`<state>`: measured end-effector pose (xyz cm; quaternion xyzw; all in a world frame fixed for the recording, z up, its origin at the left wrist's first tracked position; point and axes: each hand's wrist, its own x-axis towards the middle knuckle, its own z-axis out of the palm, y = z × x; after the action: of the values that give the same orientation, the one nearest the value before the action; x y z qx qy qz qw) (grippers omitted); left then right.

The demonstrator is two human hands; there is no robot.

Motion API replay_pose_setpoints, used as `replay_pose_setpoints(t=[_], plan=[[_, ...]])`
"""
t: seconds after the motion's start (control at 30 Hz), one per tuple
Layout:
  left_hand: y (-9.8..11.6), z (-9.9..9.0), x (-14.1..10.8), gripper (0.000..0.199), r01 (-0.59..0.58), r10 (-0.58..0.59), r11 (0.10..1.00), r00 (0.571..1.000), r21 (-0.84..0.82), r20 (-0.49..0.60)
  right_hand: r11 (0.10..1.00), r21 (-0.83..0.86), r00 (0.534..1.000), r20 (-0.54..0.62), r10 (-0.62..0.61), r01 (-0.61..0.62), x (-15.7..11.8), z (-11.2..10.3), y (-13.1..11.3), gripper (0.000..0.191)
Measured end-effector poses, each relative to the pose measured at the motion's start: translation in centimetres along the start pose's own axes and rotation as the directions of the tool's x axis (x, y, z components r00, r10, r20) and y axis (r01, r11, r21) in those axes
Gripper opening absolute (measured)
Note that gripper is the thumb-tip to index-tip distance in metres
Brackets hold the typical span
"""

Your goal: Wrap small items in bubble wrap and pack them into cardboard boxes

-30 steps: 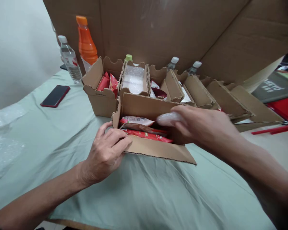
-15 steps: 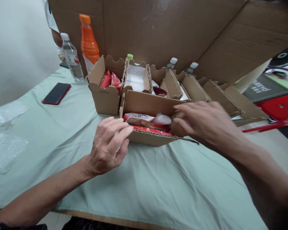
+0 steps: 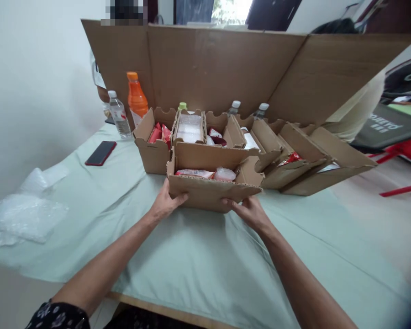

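Note:
An open cardboard box [image 3: 205,194] stands in front of a row of similar boxes. My left hand [image 3: 167,201] grips its lower left corner, thumb on the front wall and fingers round the side. At the lower right corner, my right hand [image 3: 247,210] holds it the same way, with its fingers partly hidden behind the box. Inside lie a white and red packet [image 3: 194,173] and a clear, rounded plastic-wrapped item [image 3: 224,174]; the front wall hides whatever is lower down.
Behind are more open boxes, one with red packets [image 3: 160,133], one with bubble wrap [image 3: 190,128]. An orange bottle [image 3: 137,96], a water bottle [image 3: 119,114] and a phone [image 3: 101,153] are left. Loose bubble wrap [image 3: 30,214] lies far left. A tall cardboard panel [image 3: 222,68] stands behind.
My right hand has come out of the box and down to its right corner. My left hand has moved from the rim to the lower left corner. The view has tilted up.

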<state>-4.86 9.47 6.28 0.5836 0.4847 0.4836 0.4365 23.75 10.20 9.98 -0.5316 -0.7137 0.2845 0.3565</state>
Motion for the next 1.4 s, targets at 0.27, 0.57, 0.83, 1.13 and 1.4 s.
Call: replay_pose_setpoints(t=[0.27, 0.57, 0.83, 1.13, 1.4], plan=[[2.1, 1.6, -9.2, 0.072, -0.082, 0.078, 0.994, 0.995, 0.077, 0.054, 0.986, -0.161, 0.997, -0.070, 0.030, -0.041, -10.8, -2.5, -2.9, 0.046], [6.5, -7.7, -10.9, 0.071, 0.018, 0.020, 0.988, 0.968, 0.152, -0.251, 0.970, -0.042, 0.971, 0.019, -0.238, 0.239, -5.3, 2.7, -9.8, 0.053], [7.4, -1.6, -9.2, 0.079, -0.172, 0.172, 0.984, 0.985, 0.043, 0.001, 0.955, -0.287, 0.966, -0.216, -0.142, 0.076, -11.2, -2.1, -7.8, 0.043], [5.1, -7.3, -13.7, 0.060, -0.033, 0.039, 0.994, 0.998, 0.105, -0.055, 0.977, -0.154, 0.986, -0.058, -0.159, 0.149, -11.9, 4.9, -8.8, 0.035], [3.7, -12.5, -9.8, 0.084, 0.055, -0.064, 0.997, 0.986, -0.061, -0.155, 0.977, -0.028, 0.968, -0.130, -0.214, 0.212, -9.7, 10.7, -9.7, 0.057]])
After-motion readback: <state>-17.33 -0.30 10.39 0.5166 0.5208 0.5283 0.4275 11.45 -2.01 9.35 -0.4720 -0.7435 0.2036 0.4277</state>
